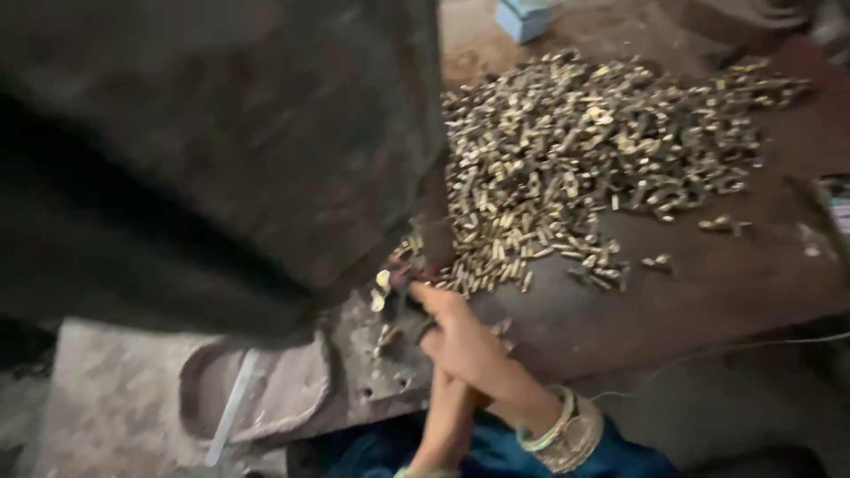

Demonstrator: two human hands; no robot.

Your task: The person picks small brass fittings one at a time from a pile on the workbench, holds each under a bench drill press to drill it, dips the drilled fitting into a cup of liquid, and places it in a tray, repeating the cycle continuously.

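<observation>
At lower centre a small brass piece (382, 281) is pinched in the right hand (460, 341) beneath the dark press (221, 150), best seated squarely; the left hand (443, 425) is partly hidden, grip unclear.

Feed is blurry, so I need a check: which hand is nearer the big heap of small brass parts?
Right. The right hand reaches up to the brass parts heap's lower-left edge, fingers on a dark tool; the left hand sits lower, behind it.

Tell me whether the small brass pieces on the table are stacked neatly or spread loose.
Spread loose: the brass pieces lie jumbled in a wide, uneven heap on the dark table, with strays scattered off its edge.
</observation>
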